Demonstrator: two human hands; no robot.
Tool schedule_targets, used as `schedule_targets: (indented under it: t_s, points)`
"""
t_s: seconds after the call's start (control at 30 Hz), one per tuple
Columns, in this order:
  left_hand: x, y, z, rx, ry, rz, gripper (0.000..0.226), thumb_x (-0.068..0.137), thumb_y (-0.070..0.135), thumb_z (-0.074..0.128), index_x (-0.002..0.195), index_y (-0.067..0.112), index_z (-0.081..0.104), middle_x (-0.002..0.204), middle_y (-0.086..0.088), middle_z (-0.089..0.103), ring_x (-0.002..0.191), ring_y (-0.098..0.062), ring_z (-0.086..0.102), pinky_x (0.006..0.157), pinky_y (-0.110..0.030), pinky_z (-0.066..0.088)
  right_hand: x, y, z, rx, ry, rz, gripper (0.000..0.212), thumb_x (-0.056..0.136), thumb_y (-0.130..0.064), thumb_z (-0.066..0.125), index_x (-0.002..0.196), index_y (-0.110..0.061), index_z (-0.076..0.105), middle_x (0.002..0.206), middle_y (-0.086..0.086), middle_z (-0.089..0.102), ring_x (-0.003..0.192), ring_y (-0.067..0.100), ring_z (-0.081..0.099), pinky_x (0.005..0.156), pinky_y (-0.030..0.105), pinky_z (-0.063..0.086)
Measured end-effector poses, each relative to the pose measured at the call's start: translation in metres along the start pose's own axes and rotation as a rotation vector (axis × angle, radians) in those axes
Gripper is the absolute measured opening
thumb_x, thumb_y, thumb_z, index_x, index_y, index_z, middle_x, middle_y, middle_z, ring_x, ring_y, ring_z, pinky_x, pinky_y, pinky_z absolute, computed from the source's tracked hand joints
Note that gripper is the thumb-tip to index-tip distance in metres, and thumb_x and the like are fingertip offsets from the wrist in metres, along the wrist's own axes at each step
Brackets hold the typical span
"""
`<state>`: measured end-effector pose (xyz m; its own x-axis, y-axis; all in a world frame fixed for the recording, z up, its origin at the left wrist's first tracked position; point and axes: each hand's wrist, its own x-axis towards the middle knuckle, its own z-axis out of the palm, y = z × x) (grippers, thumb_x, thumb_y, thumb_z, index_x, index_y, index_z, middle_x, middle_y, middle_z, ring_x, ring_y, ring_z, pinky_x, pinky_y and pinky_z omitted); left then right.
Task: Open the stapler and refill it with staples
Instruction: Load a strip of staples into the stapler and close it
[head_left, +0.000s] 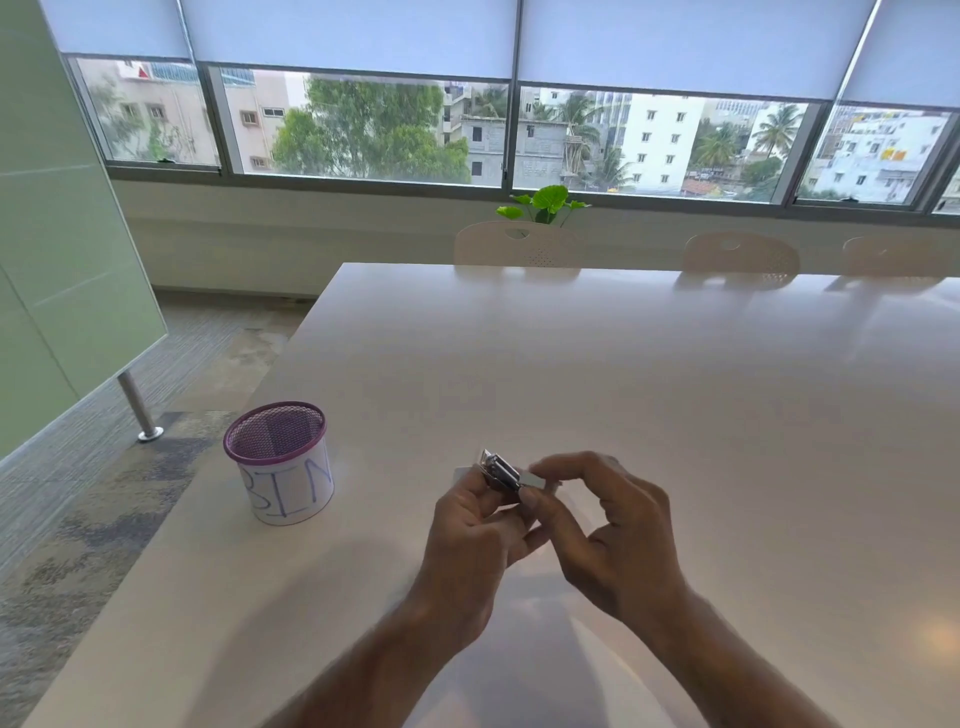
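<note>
Stapler (500, 474), one small metal one at lower centre, is gripped by the left hand (467, 525) while the right hand (605, 525) pinches one staple strip (535, 480) against it, one mesh cup (280, 462) at left.

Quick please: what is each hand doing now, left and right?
Left hand: closed, holds the stapler.
Right hand: closed, pinches a staple strip at the stapler.

Small metal stapler (500, 474) held above table, staple strip (535, 480) at its end.
</note>
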<state>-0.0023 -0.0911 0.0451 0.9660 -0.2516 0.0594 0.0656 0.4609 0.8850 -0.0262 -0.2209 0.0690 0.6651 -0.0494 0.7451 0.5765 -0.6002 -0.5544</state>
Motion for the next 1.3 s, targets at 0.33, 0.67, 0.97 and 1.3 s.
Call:
schedule_targets:
  t_s: [0.33, 0.67, 0.97, 1.3]
  points:
    - [-0.001, -0.003, 0.004, -0.099, -0.013, 0.044, 0.021, 0.091, -0.012, 0.056, 0.100, 0.004, 0.067, 0.110, -0.026, 0.071, 0.106, -0.038, 0.069, 0.087, -0.046, 0.058, 0.001, 0.004, 0.000, 0.005, 0.067, 0.111, 0.019, 0.072, -0.010, 0.086, 0.081, -0.025, 0.078, 0.077, -0.013, 0.071, 0.073, 0.008, 0.065, 0.065, 0.011, 0.046]
    - [0.000, -0.003, 0.003, -0.142, -0.057, 0.069, 0.019, 0.090, -0.002, 0.061, 0.100, 0.011, 0.071, 0.114, -0.024, 0.071, 0.109, -0.040, 0.067, 0.090, -0.047, 0.056, 0.003, 0.002, 0.004, 0.102, 0.039, 0.316, 0.029, 0.070, -0.018, 0.089, 0.080, -0.042, 0.078, 0.086, -0.016, 0.071, 0.076, 0.011, 0.069, 0.065, 0.020, 0.054]
    - [-0.003, -0.003, 0.006, -0.150, -0.077, 0.072, 0.022, 0.092, -0.007, 0.058, 0.093, 0.010, 0.071, 0.108, -0.025, 0.073, 0.104, -0.039, 0.070, 0.083, -0.038, 0.059, 0.010, 0.005, -0.006, 0.074, -0.084, 0.369, 0.024, 0.067, -0.022, 0.090, 0.075, -0.043, 0.080, 0.084, -0.017, 0.071, 0.072, 0.007, 0.068, 0.058, 0.013, 0.047]
    - [-0.002, -0.008, 0.005, -0.126, -0.036, 0.074, 0.014, 0.090, -0.006, 0.062, 0.091, 0.007, 0.067, 0.100, -0.029, 0.073, 0.096, -0.038, 0.072, 0.075, -0.030, 0.059, 0.019, 0.010, -0.018, 0.317, -0.237, 0.603, 0.017, 0.062, -0.013, 0.093, 0.073, -0.022, 0.083, 0.076, 0.007, 0.075, 0.069, 0.026, 0.065, 0.063, 0.039, 0.054]
